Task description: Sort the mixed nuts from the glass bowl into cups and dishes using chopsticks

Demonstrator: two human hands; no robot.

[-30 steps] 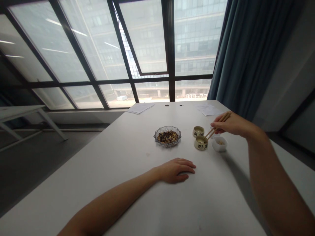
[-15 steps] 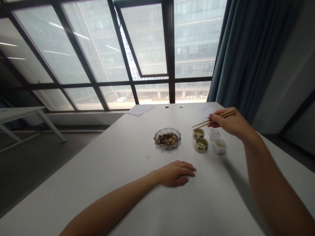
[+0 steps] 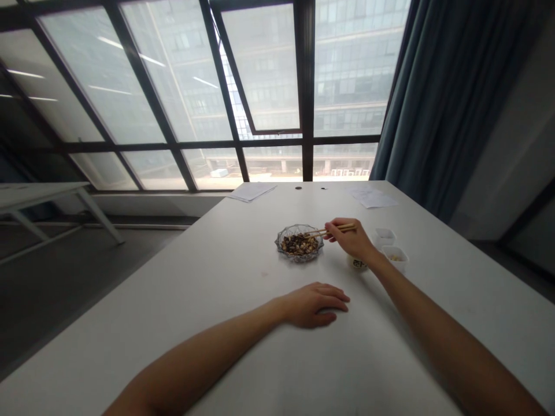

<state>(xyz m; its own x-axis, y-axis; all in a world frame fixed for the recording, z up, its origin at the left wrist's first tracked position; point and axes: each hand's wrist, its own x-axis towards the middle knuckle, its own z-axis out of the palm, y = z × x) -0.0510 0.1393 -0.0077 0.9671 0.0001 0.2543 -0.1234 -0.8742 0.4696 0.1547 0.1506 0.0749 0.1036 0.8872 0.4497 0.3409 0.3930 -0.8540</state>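
My right hand (image 3: 350, 237) is closed round a pair of wooden chopsticks (image 3: 323, 231). Their tips reach over the rim into a clear glass bowl (image 3: 299, 258), among a mix of dark and pale seeds or nuts (image 3: 298, 242). I cannot tell whether anything is pinched between the tips. Under my right hand, a small cream cup with dark characters (image 3: 357, 263) is mostly hidden; a second such cup is out of sight behind the hand. My left hand (image 3: 316, 304) lies flat on the white table, fingers stretched out, holding nothing.
Two small white tubs stand right of my right hand: the nearer tub (image 3: 396, 266) holds a few pale bits, the farther tub (image 3: 384, 232) sits behind it. Papers (image 3: 252, 191) lie at the table's (image 3: 217, 271) far left, with another sheet (image 3: 373, 197) at the far right.
My right hand has moved left with the chopsticks, from above the cream cups to the glass bowl, where the tips are now among the seeds. My left hand stays put.
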